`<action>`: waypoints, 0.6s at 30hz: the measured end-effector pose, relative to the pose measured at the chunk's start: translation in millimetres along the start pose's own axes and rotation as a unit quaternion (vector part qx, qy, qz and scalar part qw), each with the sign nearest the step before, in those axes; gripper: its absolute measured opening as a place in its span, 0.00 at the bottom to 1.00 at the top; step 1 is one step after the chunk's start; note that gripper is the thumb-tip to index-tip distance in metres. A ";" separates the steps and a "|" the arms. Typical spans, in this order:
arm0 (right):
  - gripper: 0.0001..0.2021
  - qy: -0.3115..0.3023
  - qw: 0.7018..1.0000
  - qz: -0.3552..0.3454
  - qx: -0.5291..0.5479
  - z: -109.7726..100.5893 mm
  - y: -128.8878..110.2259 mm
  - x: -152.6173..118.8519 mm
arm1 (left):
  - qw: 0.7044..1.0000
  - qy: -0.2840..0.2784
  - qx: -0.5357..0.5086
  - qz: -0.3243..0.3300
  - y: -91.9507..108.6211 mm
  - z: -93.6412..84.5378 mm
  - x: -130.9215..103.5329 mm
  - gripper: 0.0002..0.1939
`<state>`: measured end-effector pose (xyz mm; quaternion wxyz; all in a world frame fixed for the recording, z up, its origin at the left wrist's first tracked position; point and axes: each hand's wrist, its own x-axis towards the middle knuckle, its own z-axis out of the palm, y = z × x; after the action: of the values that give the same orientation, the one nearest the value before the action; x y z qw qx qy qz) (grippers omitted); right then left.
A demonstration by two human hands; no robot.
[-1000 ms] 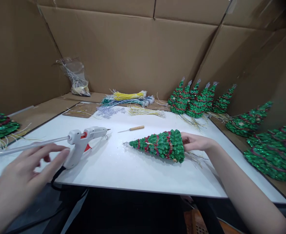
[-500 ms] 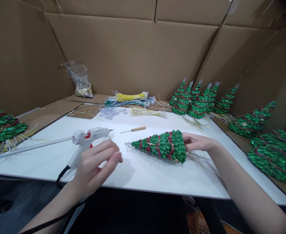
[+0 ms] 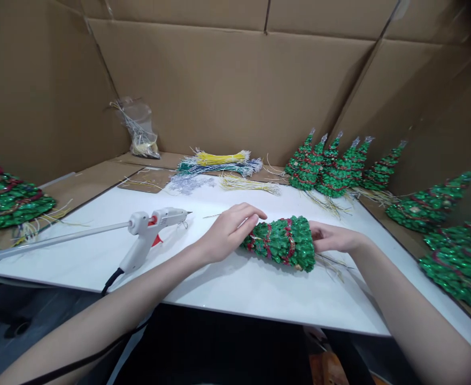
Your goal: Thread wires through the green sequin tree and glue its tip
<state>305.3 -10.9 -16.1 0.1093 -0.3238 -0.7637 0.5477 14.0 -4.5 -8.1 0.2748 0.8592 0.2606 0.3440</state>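
Observation:
A green ornamental Christmas tree (image 3: 277, 243) with red garlands lies on its side on the white board, its base facing right. My right hand (image 3: 331, 237) holds it at the base, fingertips hidden inside the open bottom. Bent over the narrow end is my left hand (image 3: 235, 230), its thumb and fingers closed around that part; the tip is hidden behind it. Thin wires (image 3: 335, 263) trail from the base below my right hand. Just beyond my left hand shows the thin shaft of an awl (image 3: 211, 216), its handle covered.
A white glue gun (image 3: 149, 230) with a long glue stick rests at left, its black cord running toward me. Wire bundles (image 3: 223, 159) and a clear plastic bag (image 3: 143, 131) lie at the back. Several finished trees (image 3: 335, 168) stand at right, another tree (image 3: 10, 195) at left.
My left hand has moved right from beside the glue gun onto the tree's narrow end. My right hand stays at the base. The view has shifted slightly.

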 end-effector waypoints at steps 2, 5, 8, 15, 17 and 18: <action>0.21 0.002 1.000 0.006 0.004 1.4 -2.1 0.2 | 0.999 0.007 -0.022 -0.031 -5.0 4.7 -0.9 0.17; 0.22 0.005 1.000 0.008 0.006 1.6 -2.9 -0.4 | 0.998 0.004 -0.045 -0.054 -9.2 8.2 -6.0 0.17; 0.22 0.015 1.000 0.007 0.002 0.1 -1.6 -1.4 | 0.996 -0.006 -0.067 -0.050 -9.6 8.6 -9.2 0.18; 0.21 0.013 0.999 0.028 -0.018 -2.2 0.2 -2.6 | 0.996 -0.053 -0.057 -0.043 -7.9 7.4 -11.6 0.18; 0.21 0.012 0.999 0.027 -0.021 -2.7 0.4 -3.2 | 0.996 -0.059 -0.049 -0.043 -8.4 7.9 -12.5 0.19; 0.21 0.010 0.999 0.026 -0.021 -2.9 0.5 -3.5 | 0.996 -0.060 -0.043 -0.042 -8.8 8.3 -12.8 0.19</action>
<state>309.7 -10.8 -14.8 0.0956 -0.3509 -0.7651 0.5313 9.7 -8.8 -24.6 0.3410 0.8538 0.2646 0.2911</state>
